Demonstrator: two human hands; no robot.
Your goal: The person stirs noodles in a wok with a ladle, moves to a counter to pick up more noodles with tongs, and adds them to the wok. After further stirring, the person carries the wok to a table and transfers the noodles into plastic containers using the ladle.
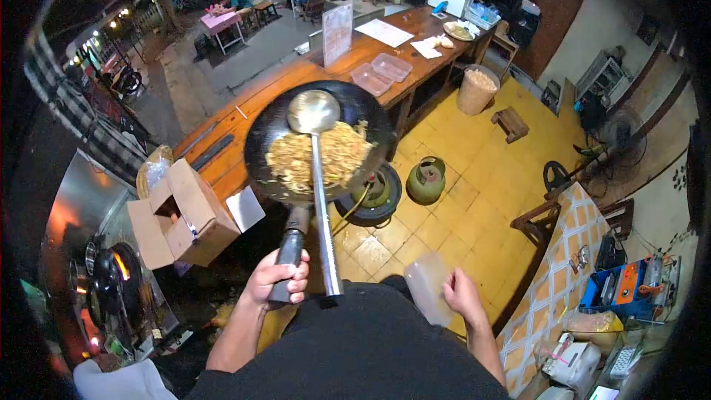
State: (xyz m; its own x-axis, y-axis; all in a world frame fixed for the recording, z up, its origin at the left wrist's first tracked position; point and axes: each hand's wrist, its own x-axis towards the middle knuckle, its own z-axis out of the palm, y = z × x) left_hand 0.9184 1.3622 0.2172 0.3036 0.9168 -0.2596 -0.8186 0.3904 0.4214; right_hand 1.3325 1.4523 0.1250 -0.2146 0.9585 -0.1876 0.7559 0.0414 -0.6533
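Observation:
My left hand is closed around the dark handle of a black wok, held up in front of me. Fried noodles with small pieces mixed in lie in the wok. A metal ladle rests bowl-down across them, its long handle pointing back toward my chest. Down at my right side, my right hand pinches a translucent plastic lid with rounded corners. Beyond the wok, two clear plastic containers sit on the wooden counter.
An open cardboard box stands left of the wok. Green gas cylinders are on the yellow tiled floor, near a low wooden stool and a basket. At right is a table with a patterned cloth. Flames show at the left stove.

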